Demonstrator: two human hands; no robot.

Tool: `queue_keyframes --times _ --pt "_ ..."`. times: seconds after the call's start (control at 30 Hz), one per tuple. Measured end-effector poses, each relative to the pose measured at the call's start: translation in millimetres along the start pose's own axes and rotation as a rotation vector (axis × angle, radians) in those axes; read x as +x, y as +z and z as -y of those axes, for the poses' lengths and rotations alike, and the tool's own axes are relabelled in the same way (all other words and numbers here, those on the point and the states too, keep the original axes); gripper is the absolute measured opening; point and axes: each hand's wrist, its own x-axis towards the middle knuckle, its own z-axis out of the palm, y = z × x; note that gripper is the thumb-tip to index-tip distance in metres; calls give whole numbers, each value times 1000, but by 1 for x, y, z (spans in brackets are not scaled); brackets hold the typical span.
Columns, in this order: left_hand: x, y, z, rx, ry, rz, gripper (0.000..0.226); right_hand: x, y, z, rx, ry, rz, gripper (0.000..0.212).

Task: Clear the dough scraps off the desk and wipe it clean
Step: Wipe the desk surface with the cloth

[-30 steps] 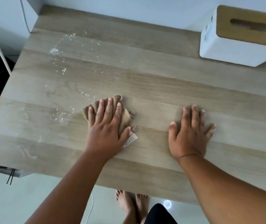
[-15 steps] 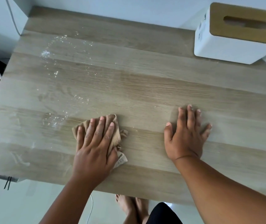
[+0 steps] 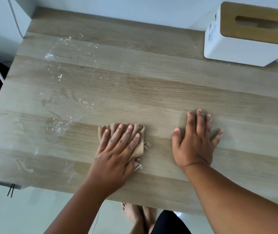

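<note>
A pale wood-grain bench (image 3: 151, 92) stands against a white wall, a white tissue box (image 3: 239, 43) far beyond the right hand (image 3: 194, 144), which lies flat with fingers spread, bracing. The left hand (image 3: 116, 152) presses a bunched tan cloth (image 3: 139, 132) with straight fingers. White flour residue (image 3: 59, 68) lies leftward and beyond it; overlapping, firmly pressed strokes toward that patch would likely clear it best

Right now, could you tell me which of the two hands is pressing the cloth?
The left hand, fingers flat on the tan cloth; the right hand rests on the bare desk.
</note>
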Motion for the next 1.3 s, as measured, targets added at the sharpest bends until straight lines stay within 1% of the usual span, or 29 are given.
queue_keyframes --times 0.07,0.17,0.2,0.23,0.3,0.37,0.47,0.53,0.57,0.63,0.7,0.83,0.9,0.93,0.97,1.07,1.2,1.27,1.3 --pt "-3 -6 15 13 -107 -10 70 0 2 -1 2 2 -15 72" --pt "35 -12 34 39 -362 24 72 1 6 -1 0 -8 -29 71" --pt "54 -13 36 38 -402 49 74 1 6 -1 2 -10 -35 70" --pt "72 -13 35 43 -402 69 75 1 7 -2 5 -9 -40 70" --pt "95 -11 24 59 -315 95 77 0 7 -2 11 -5 -43 70" --pt "98 -4 7 72 -189 88 74 0 8 -2 15 -8 -48 70" --pt "69 4 -20 41 -20 82 69 0 7 0 19 -7 -40 70" --pt "41 7 -20 16 25 62 68 0 5 0 14 -4 -29 71" --pt "28 6 -14 8 18 44 69 -1 5 0 10 -4 -27 72" --pt "12 1 4 20 -46 31 71 0 5 0 12 -5 -24 72" --pt "15 -7 22 45 -147 35 72 0 4 0 10 -5 -22 71" --pt "73 -14 41 30 -454 74 79 1 4 0 10 -7 -3 71" --pt "116 -14 43 3 -552 86 83 1 5 0 14 -10 -20 71" --pt "135 -13 41 9 -541 98 84 1 7 0 18 -12 -34 70" --pt "151 -11 37 24 -494 109 83 0 8 -1 18 -14 -50 70" --pt "166 -6 12 38 -278 118 78 0 10 -1 9 -20 -75 69" --pt "113 2 -15 2 23 85 68 0 6 -1 9 -19 -41 70" --pt "76 2 -16 -25 107 62 66 0 4 -1 8 -16 -20 71" --pt "59 1 -11 -42 116 44 67 0 3 -1 9 -15 -15 71"
